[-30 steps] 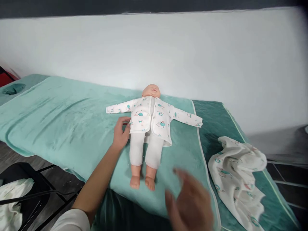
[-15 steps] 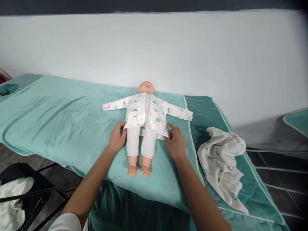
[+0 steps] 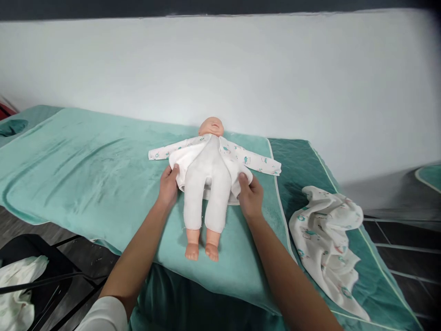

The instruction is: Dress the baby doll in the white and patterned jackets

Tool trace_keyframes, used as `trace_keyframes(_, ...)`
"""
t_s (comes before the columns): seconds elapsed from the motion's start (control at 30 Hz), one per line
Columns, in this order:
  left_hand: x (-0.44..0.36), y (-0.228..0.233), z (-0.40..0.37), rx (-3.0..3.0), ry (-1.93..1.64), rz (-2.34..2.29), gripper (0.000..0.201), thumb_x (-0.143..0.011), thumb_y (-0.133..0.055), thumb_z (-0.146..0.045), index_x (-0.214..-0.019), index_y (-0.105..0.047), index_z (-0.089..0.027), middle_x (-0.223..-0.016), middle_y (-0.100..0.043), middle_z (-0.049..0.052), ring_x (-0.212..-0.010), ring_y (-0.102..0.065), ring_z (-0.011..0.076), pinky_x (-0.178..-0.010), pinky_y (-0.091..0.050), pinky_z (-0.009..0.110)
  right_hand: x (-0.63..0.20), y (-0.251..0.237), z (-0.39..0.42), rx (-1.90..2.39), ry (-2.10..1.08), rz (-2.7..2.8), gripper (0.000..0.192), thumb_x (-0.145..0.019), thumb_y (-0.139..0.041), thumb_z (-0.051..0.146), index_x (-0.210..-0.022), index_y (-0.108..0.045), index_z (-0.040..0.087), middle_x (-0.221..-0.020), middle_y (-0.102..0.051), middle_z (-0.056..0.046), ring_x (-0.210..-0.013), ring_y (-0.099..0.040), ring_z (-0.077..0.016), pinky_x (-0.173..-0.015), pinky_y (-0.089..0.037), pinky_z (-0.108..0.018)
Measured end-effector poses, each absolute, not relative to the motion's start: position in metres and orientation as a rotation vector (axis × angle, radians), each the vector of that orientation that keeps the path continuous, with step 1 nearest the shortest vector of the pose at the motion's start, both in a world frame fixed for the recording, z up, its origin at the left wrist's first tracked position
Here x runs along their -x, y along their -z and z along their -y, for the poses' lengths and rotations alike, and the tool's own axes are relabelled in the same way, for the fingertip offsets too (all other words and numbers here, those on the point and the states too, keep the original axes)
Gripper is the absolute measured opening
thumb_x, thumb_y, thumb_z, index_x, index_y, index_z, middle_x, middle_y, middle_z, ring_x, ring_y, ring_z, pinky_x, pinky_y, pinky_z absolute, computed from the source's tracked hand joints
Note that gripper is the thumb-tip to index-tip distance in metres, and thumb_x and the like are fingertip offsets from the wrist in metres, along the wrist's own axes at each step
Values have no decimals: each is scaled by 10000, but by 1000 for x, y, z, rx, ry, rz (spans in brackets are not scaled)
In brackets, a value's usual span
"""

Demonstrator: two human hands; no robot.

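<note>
Head view: a baby doll [image 3: 207, 193] lies on its back on a light green towel [image 3: 86, 170], head toward the white wall [image 3: 275, 73] and bare feet toward the person. It wears white leggings and a printed jacket [image 3: 248, 160] with teal figures. The jacket's sleeves are spread flat to either side, and both front flaps are pulled open and turned outward, showing their plain white lining and the doll's white torso.

The left hand [image 3: 168, 188] is closed on the lower edge of the jacket flap at the doll's hip on that side, thumb on top and fingers curled under the cloth. The right hand [image 3: 250, 196] grips the other flap's lower edge the same way, just beside the doll's other hip. Both forearms reach in from the bottom of the frame, and a white sleeve shows at the left elbow.

The towel covers a long padded bed [image 3: 310, 170] with a darker green cover. On that darker part, to the right of the doll and well apart from it, lies a crumpled printed cloth [image 3: 327, 234]. At the lower left stands a black chair [image 3: 44, 276] with another pale cloth [image 3: 17, 294] on it.
</note>
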State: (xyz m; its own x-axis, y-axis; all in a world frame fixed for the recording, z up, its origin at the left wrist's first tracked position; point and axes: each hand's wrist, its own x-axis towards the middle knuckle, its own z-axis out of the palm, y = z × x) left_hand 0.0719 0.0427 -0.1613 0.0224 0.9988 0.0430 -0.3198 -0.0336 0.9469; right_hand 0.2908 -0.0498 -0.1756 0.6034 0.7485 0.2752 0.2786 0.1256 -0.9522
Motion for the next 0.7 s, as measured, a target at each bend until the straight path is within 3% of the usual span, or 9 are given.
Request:
trace_keyframes(0.2,-56,166,-29,-745,-1391,-826,320,-829,-761,-402,-1035,-692,-167,-1077,-721,73,-921,-681,161,-771,-528,267,-301,186,61,1180,-616,487,392,-834,-732,512,-1028,-717,172,-997,-712,-32,-843,-642,-147,-745,-509,-268)
trace_keyframes(0.3,-48,169,-18,-765,-1467,-867,245,-812,-768,-337,-962,-665,-173,-874,-681,14,-732,-631,104,-650,-496,227,-300,185,72,1181,-662,454,369,-823,-740,499,-1014,-688,187,-950,-692,-11,-750,-615,-128,-640,-490,-251)
trace_keyframes(0.43,-37,173,-2,-807,-1541,-951,245,-807,-750,-303,-992,-622,-205,-704,-567,-58,-588,-547,77,-575,-443,215,-291,185,99,1220,-643,475,328,-830,-727,494,-858,-568,209,-705,-572,49,-609,-544,-119,-618,-481,-268)
trace_keyframes(0.53,-27,174,14,-860,-1490,-987,205,-815,-733,-287,-966,-616,-213,-714,-572,-49,-612,-558,89,-590,-442,225,-290,188,133,1348,-515,573,319,-846,-703,493,-854,-520,231,-722,-567,34,-678,-583,-157,-702,-505,-322)
trace_keyframes(0.7,-17,165,34,-1117,-1273,-1091,147,-861,-672,-325,-927,-640,-198,-721,-620,-13,-667,-585,132,-642,-457,260,-340,181,187,1859,-19,1112,310,-871,-627,453,-1065,-605,212,-1073,-654,-129,-1021,-619,-319,-937,-484,-508)
